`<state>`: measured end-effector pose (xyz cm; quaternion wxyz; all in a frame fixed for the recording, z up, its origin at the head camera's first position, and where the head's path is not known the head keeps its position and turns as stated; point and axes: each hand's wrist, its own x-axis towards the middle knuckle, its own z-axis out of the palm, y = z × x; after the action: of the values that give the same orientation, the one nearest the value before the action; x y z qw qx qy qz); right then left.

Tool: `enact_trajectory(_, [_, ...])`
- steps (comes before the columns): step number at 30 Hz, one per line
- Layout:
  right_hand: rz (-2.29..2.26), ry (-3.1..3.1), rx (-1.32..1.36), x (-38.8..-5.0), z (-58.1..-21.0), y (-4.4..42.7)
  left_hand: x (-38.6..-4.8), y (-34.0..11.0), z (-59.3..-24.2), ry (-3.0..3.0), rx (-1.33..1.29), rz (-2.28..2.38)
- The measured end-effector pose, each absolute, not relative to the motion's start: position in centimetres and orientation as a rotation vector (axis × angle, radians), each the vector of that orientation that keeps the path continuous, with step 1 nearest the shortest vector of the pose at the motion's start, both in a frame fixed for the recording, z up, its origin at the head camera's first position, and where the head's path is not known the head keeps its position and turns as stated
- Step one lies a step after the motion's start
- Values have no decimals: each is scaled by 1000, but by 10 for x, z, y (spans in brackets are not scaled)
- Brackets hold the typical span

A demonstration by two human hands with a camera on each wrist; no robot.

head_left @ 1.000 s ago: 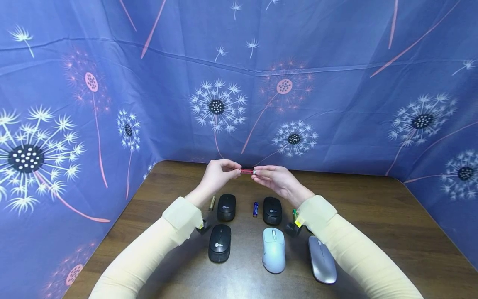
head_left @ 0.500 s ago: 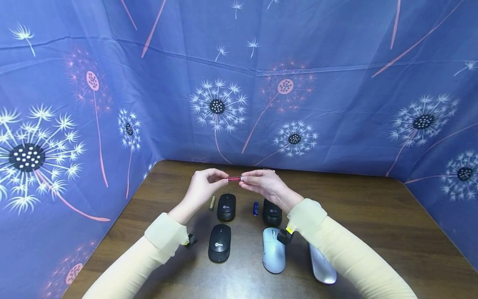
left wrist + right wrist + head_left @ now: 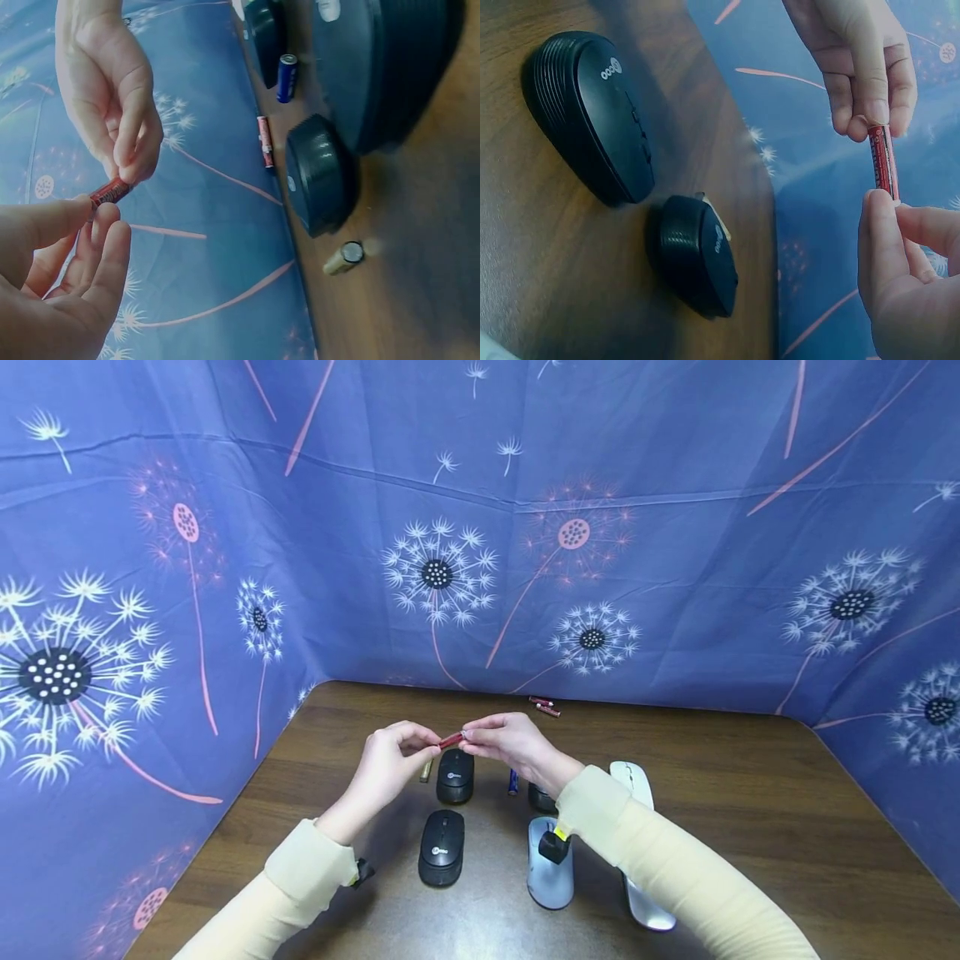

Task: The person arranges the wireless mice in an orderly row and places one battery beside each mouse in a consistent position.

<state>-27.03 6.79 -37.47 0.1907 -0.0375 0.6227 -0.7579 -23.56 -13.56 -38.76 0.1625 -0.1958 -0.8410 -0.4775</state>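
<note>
Both hands hold one small red battery (image 3: 452, 740) between them, above the table near a black mouse (image 3: 455, 775). The left hand (image 3: 386, 764) pinches one end between thumb and fingertip. At the other end, the fingertips and thumb of the right hand (image 3: 517, 745) grip it. In the right wrist view, the red battery's (image 3: 883, 161) printed side shows between the two sets of fingertips. A gold battery (image 3: 426, 770) lies left of the black mouse, and a blue battery (image 3: 513, 781) lies below the right hand, partly covered by it.
Two more red batteries (image 3: 548, 711) lie at the table's back edge. Nearer stand another black mouse (image 3: 441, 847) and a pale blue mouse (image 3: 543, 881). A black mouse (image 3: 542, 799) and a white mouse (image 3: 632, 779) are partly hidden by the right arm, as is a silver mouse (image 3: 648, 906).
Both hands have moved left and nearer with the red battery, which now tilts. The two red batteries at the back and the white mouse have come into sight.
</note>
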Motion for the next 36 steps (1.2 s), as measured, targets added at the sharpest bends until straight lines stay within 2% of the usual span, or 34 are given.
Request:
enact_trajectory(20, [-1936, 1804, -122, -266, -404, 33, -212, -164, -417, -2449, -558, -1203])
enact_trajectory(36, [-1690, 1815, -300, -270, -428, 20, -209, -183, -443, -2561, -790, -1027])
